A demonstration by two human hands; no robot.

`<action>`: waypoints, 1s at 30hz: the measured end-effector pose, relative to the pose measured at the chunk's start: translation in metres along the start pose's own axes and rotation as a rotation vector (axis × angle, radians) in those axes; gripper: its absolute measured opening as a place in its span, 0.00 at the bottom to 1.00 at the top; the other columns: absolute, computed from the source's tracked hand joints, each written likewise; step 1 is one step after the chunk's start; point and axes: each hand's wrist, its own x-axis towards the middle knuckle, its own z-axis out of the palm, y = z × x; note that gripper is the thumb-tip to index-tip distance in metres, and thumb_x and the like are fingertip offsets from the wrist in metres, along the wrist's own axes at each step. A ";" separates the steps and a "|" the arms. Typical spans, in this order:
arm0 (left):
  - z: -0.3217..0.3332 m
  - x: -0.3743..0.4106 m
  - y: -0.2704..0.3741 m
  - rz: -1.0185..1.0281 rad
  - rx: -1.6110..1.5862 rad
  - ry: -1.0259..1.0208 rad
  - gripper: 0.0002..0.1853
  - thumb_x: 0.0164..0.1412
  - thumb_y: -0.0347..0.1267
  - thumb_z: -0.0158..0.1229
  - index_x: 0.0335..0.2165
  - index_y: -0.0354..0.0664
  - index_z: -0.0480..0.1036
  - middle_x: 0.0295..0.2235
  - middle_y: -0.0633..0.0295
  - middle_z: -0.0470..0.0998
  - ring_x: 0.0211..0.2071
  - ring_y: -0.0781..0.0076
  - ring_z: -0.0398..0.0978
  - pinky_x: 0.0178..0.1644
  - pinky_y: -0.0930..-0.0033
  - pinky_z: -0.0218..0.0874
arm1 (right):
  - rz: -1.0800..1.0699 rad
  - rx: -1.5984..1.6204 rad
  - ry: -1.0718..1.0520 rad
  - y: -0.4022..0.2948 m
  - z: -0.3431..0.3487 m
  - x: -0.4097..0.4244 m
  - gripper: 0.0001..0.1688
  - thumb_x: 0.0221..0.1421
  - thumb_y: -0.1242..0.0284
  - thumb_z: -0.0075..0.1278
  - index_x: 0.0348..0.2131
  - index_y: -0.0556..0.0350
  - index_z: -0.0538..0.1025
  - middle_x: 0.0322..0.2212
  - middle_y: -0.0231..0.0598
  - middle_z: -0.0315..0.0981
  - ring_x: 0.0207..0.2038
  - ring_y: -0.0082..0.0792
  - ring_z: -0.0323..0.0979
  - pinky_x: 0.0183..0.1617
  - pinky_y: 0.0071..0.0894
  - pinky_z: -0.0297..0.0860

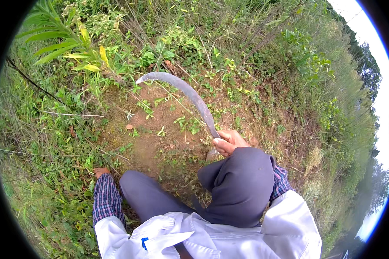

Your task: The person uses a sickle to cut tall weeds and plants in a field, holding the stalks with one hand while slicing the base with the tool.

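My right hand (229, 142), in front of my raised right knee, is closed around the grip end of a sickle (189, 92). Its long, dull grey blade curves up and to the left over the soil, with the tip beside green leaves. The grip itself is mostly hidden by my fingers. A thin grass stalk runs along the inside of the blade. Left of my other knee, my left hand (100, 172) is low among weeds (71, 171); its fingers are largely out of sight, and I cannot tell whether they hold anything.
Reddish bare soil (149, 142) with small seedlings lies before my knees. A tall leafy plant (61, 39) stands at the upper left, near a dark thin stem (34, 82). Dense grass and shrubs (311, 64) line the right side. A rounded brownish object (213, 155) sits below my right hand.
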 end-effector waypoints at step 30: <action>-0.099 -0.056 0.033 0.189 0.114 -0.065 0.27 0.55 0.43 0.54 0.49 0.39 0.64 0.40 0.52 0.74 0.39 0.59 0.74 0.38 0.60 0.68 | -0.221 0.631 0.725 0.082 -0.255 0.235 0.12 0.62 0.67 0.32 0.27 0.55 0.60 0.13 0.26 0.53 0.12 0.20 0.51 0.13 0.23 0.52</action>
